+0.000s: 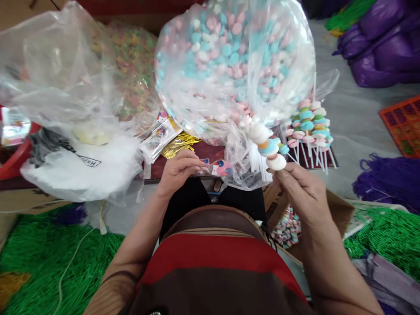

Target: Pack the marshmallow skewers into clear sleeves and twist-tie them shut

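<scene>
My right hand [300,188] pinches the stick of a skewer of stacked round candies [271,146] in white, orange, blue and pink, held tilted in front of a big clear bag of pink, blue and white candies [229,57]. My left hand [179,170] is closed on a small clear printed wrapper [215,167] with a pink and blue picture, held over the table edge. A row of finished candy skewers [310,127] lies to the right of the big bag.
Another clear bag of multicoloured sweets [134,65] and crumpled plastic bags [62,78] stand at the left. Printed wrappers [160,135] and gold twist ties [179,144] lie on the table. Green strands [42,249], purple bundles [383,43] and an orange crate [402,124] surround me.
</scene>
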A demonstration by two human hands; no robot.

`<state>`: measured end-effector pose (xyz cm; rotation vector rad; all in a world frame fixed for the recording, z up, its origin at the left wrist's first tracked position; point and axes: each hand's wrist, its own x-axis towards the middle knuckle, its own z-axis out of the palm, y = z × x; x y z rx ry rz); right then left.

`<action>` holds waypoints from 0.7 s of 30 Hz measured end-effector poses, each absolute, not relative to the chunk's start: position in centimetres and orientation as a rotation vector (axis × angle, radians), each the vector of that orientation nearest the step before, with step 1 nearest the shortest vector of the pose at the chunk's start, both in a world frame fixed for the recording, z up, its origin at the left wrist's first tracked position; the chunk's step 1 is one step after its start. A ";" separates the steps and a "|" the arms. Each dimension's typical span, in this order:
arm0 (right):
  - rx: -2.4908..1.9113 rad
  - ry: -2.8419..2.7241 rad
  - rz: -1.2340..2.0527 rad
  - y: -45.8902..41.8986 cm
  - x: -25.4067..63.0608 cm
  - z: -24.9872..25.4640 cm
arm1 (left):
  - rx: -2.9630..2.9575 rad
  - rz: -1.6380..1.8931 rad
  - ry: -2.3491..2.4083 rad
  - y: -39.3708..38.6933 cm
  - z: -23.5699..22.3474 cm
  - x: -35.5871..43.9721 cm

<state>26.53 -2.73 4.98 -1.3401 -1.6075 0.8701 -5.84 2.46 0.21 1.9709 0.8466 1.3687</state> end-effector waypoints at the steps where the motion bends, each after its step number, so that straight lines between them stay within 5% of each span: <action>1: -1.322 -1.702 0.798 -2.8 27.2 5.4 | 1.974 1.368 0.836 2.5 0.2 -5.9; 14: -1.190 -2.186 0.052 -2.9 30.1 6.2 | 2.110 1.275 0.795 3.0 0.7 -5.3; 21: -1.249 -2.185 0.060 -3.4 30.2 6.8 | 2.225 1.202 0.887 3.3 0.3 -5.1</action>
